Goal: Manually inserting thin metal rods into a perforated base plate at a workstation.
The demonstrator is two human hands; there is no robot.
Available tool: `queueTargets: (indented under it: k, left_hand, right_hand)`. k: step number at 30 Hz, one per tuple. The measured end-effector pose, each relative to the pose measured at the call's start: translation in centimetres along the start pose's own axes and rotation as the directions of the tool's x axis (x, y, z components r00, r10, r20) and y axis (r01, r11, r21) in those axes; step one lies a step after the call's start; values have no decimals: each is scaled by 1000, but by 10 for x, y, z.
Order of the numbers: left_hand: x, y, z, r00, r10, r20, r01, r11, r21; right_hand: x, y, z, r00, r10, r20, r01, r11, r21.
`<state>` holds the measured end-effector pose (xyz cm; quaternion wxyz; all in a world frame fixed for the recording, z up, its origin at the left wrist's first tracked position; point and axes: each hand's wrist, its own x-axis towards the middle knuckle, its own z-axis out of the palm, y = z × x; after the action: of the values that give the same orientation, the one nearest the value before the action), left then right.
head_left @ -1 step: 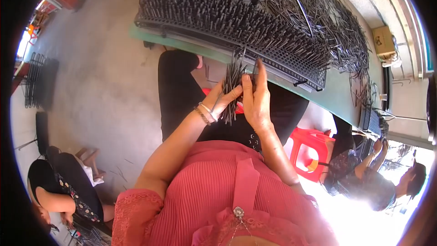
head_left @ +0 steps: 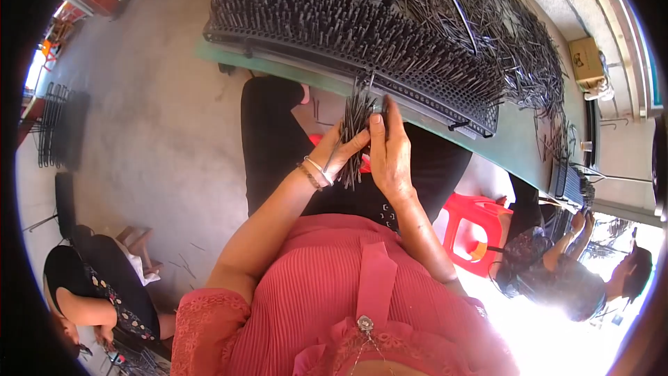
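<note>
Dark, thin metal rods make up the bundle (head_left: 355, 132) that the left hand (head_left: 341, 153) grips, its fingers closed around the lower part so that the rods fan upward toward the bench (head_left: 515, 146). The right hand (head_left: 391, 157) stands just beside it, palm turned to the bundle, fingers stretched long and nearly straight with their tips up at the bundle's top; whether they pinch a single rod cannot be told. Bracelets (head_left: 314, 173) circle the left wrist. Both hands hover over the person's lap, just in front of the near edge of a black perforated rack (head_left: 348, 31) that is packed with upright rods. Behind the rack a loose heap of the same rods (head_left: 515, 35) spreads across the green bench top. A red plastic stool (head_left: 480, 226) sits to the right of the person, and beyond it another person (head_left: 570, 271) works at the far end of the bench. A third person (head_left: 90, 292) sits low on the concrete floor (head_left: 153, 118) at lower left.
</note>
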<state>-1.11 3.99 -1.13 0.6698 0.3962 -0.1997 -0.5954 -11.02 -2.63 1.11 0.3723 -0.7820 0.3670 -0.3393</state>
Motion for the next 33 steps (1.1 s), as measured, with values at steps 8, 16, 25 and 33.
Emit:
queueTargets:
  k: [8, 16, 25, 33]
  left_hand:
    - [12, -15, -9, 993, 91, -73, -72, 970, 234]
    - [14, -19, -17, 998, -32, -45, 38, 991, 129]
    - [18, -20, -18, 997, -76, -23, 77, 996, 51]
    - [8, -27, -33, 971, -239, -22, 234, 961, -145]
  right_hand:
    - [-11, -16, -5, 966, 173, 193, -223, 935, 276]
    - [-11, -3, -20, 888, 295, 354, -409, 858, 311]
    - [0, -32, -33, 944, -189, 269, 248, 948, -202]
    - [10, -20, -23, 609, -558, 564, 656, 754, 37]
